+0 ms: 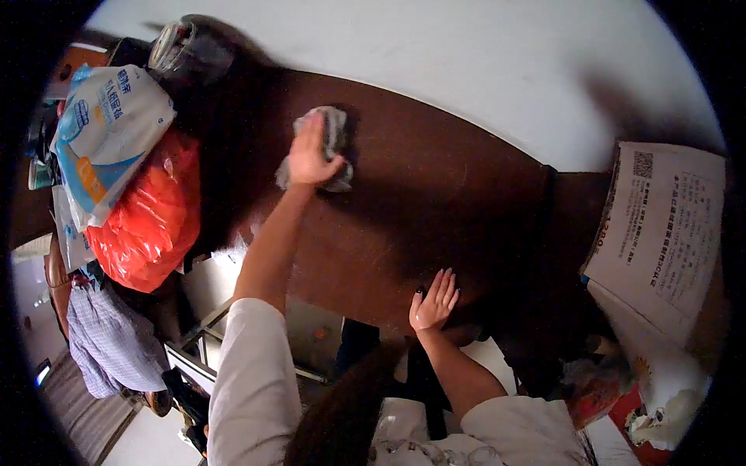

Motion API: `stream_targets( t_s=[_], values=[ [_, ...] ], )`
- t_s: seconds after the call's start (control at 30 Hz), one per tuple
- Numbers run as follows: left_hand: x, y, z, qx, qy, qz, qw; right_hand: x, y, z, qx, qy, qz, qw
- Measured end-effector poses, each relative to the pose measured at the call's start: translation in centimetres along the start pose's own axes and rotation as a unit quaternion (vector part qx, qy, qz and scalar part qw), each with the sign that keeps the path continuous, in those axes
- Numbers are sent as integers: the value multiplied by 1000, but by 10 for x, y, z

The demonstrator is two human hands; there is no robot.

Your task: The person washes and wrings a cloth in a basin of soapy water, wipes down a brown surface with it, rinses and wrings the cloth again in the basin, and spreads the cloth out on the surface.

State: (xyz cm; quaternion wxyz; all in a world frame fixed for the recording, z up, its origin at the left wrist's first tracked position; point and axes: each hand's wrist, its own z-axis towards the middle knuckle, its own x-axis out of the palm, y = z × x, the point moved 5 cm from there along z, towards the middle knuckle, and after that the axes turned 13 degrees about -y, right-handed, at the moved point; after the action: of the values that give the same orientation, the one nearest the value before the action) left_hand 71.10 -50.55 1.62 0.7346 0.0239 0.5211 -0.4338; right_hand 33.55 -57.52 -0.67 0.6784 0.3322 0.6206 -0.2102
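A crumpled grey cloth (336, 128) lies on the dark brown wooden tabletop (435, 179), towards its far left side. On top of it my left hand (310, 155) presses down, palm towards the table and thumb out to the right, holding the cloth against the wood. Part of the cloth is hidden under the palm, and the fingers are slightly blurred. Near the table's front edge, my right hand (435, 301) rests flat on the wood with its fingers extended and nothing in it.
A red plastic bag (155, 221) and a white printed packet (116, 128) crowd the left side, with a clear jar (190, 54) behind. At right stands a printed cardboard box (660, 225). A white wall (497, 70) borders the far edge. Checked fabric (116, 338) hangs lower left.
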Motion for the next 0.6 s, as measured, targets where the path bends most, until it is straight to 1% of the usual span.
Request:
stream_targets(
  t_s=[0.03, 0.1, 0.17, 0.3, 0.37, 0.47, 0.57, 0.6],
  values=[
    [8, -22, 4, 1, 29, 0, 1000, 0, 0, 0, 0, 1, 0, 1000],
    [29, -56, 1, 51, 39, -56, 996, 0, 0, -1, -3, -6, 1, 1000],
    [47, -94, -8, 60, 65, -106, 991, 0, 0, -1, -11, -24, 1, 1000],
    [69, -169, -46, 91, 121, -155, 976, 2, -2, -4, -9, -25, 7, 1000],
    [62, -201, -71, 97, 154, -142, 973, 3, -3, -4, -3, -22, 7, 1000],
    [44, -218, -106, 86, 177, -151, 969, 6, -5, -9, -44, -87, 9, 995],
    [19, -202, -138, 31, 189, -130, 973, 2, -3, -6, -16, -3, -33, 999],
    [3, -189, -147, 10, 154, -125, 980, 0, -1, -5, -10, 11, -26, 1000]
  ],
)
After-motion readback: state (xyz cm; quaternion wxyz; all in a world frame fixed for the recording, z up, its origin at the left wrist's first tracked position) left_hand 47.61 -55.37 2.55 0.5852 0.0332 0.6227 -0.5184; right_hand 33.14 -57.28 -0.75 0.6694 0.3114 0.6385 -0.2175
